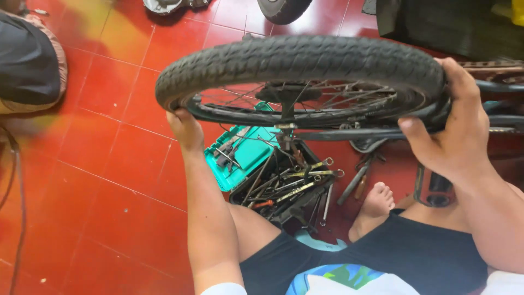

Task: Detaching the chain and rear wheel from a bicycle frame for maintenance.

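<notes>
A bicycle wheel with a black knobbly tyre (300, 60) and thin spokes is held flat in front of me, over my lap. My left hand (184, 128) grips the tyre's near left edge from below. Gripping the tyre and rim at the right side is my right hand (453, 125), fingers curled over the top and thumb pointing left. Below the wheel, a black open toolbox (284, 188) full of wrenches and a teal tray (245, 153) lie on the red tiled floor.
My bare foot (374, 205) rests by the toolbox. A bicycle frame (499, 76) shows at the right edge. Another wheel (284, 8) lies at the top. A dark bag or cushion (30, 60) sits top left, and a cable (19, 207) runs along the left.
</notes>
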